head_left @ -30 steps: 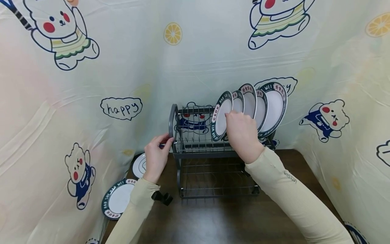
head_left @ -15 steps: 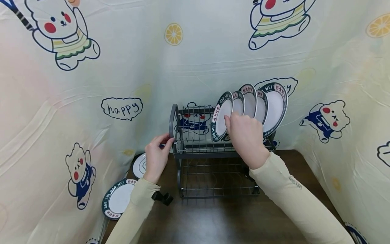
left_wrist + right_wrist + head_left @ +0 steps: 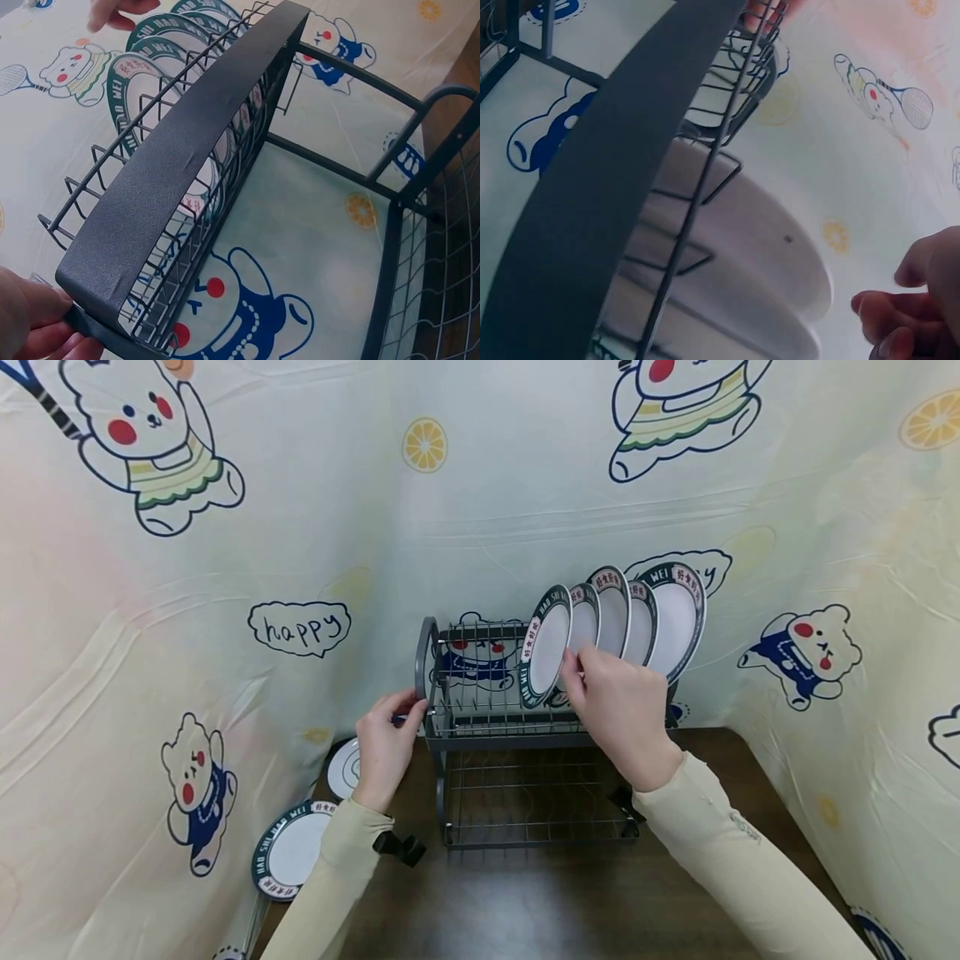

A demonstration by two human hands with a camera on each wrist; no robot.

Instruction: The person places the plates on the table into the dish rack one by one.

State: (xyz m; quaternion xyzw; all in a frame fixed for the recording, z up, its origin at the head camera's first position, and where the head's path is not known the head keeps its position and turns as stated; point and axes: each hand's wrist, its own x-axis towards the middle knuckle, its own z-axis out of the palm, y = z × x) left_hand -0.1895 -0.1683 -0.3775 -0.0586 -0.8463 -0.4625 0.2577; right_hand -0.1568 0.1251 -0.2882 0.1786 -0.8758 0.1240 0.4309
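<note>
Dark-grey dish rack [image 3: 510, 742], one, on the worktop [image 3: 525, 902]; fingers of the left hand [image 3: 386, 742] pinch its left end. Rimmed plates [image 3: 546, 645], five, on edge in its upper tier; right hand [image 3: 624, 714] near, fingers loosely curled, holding nothing.

Between my left hand [image 3: 386, 745] and the plates [image 3: 615, 618], the rack [image 3: 506, 742] has room from above. Those plates block the way beyond my right hand [image 3: 624, 714]; below and between my hands, I could pass under the upper tier [image 3: 491, 721]

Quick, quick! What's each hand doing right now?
Left hand: closed, gripping the end of the dish rack.
Right hand: open, fingers loosely curled, holding nothing.
</note>
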